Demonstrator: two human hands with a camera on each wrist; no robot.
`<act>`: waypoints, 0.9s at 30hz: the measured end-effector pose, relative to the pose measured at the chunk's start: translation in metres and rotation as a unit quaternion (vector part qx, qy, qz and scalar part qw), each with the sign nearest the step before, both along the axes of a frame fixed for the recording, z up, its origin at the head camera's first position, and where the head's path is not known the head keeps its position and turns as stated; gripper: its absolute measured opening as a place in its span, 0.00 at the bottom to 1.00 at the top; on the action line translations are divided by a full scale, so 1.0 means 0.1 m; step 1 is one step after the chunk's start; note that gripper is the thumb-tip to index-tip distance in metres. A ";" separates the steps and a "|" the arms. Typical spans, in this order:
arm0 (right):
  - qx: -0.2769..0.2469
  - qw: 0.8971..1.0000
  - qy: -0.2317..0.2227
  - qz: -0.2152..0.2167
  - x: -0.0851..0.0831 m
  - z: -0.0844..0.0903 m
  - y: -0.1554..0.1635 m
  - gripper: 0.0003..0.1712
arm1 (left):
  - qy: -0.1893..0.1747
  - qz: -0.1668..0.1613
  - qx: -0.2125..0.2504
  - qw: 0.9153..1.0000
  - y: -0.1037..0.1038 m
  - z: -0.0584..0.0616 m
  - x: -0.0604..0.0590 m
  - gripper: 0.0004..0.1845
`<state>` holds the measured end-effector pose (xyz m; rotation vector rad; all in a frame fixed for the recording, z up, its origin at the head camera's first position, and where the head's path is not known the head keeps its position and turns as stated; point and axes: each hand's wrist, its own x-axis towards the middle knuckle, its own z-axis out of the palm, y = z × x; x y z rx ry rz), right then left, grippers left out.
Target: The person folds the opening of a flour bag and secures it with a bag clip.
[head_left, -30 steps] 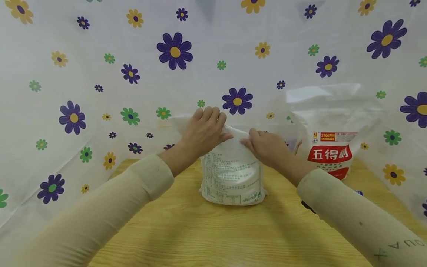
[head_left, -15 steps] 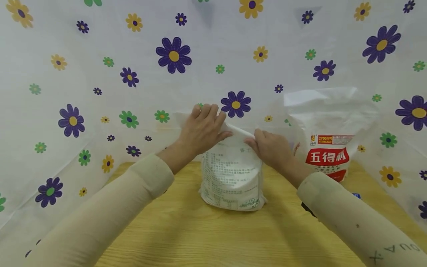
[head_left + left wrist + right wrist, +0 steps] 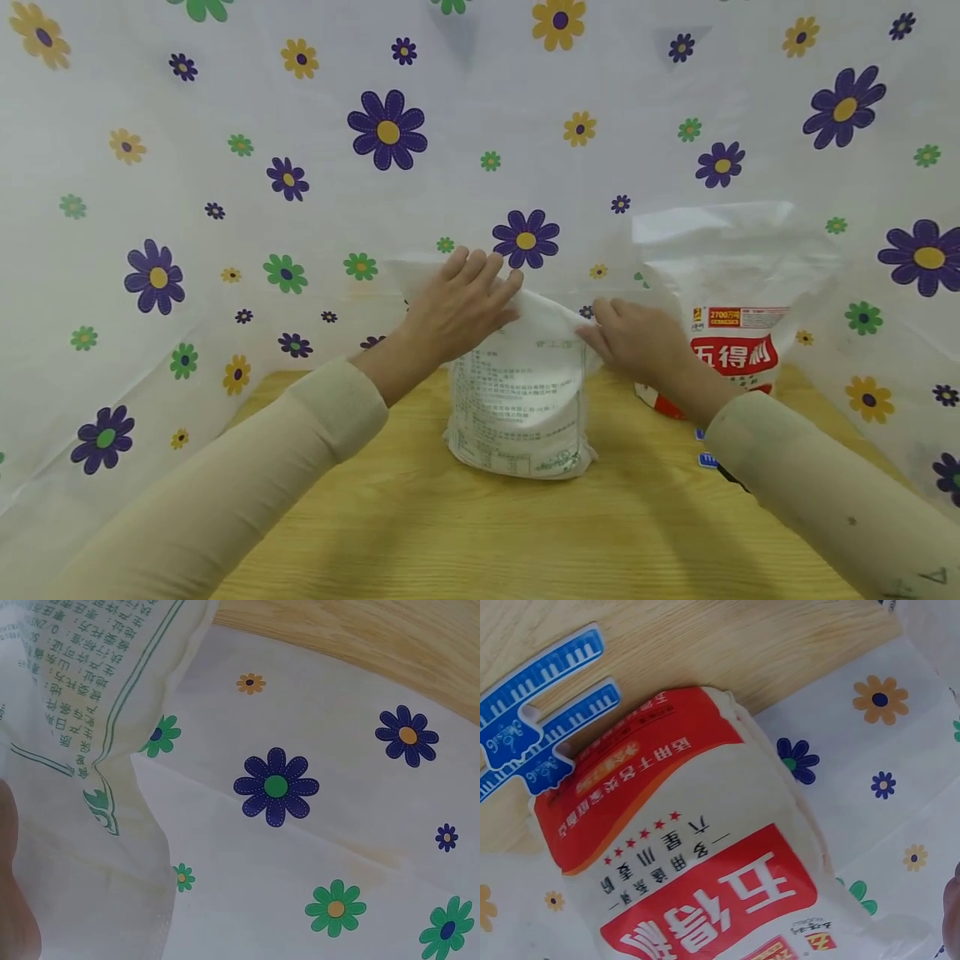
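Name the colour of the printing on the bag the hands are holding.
Green print on the white bag, clearest in the left wrist view.

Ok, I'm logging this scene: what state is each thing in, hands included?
Held bag: upright; open or sealed, unclear.
Red bag: upright; open or sealed, unclear.
Blue pieces: lying on the table.
Left hand: gripping the held bag's top edge.
Right hand: pinching that edge too.
Floral sheet: hanging behind the table.
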<state>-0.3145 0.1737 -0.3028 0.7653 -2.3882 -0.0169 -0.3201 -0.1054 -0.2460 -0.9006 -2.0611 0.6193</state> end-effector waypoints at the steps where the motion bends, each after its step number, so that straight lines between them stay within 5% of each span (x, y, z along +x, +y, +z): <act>1: 0.001 1.000 0.005 0.001 0.01 0.00 0.02 0.19 | -0.001 0.002 0.000 1.000 0.00 0.00 0.00 0.27; 9: -0.012 0.998 0.055 0.020 0.07 -0.03 0.27 0.16 | -0.016 0.019 0.010 1.000 0.01 0.02 0.01 0.29; 18: 0.005 0.997 0.072 0.014 0.18 -0.17 0.67 0.22 | -0.028 0.088 0.061 0.994 -0.05 0.05 0.05 0.40; 27: 0.030 0.999 0.036 -0.006 0.32 -0.50 1.06 0.16 | 0.006 0.078 0.071 0.994 -0.06 0.00 0.03 0.44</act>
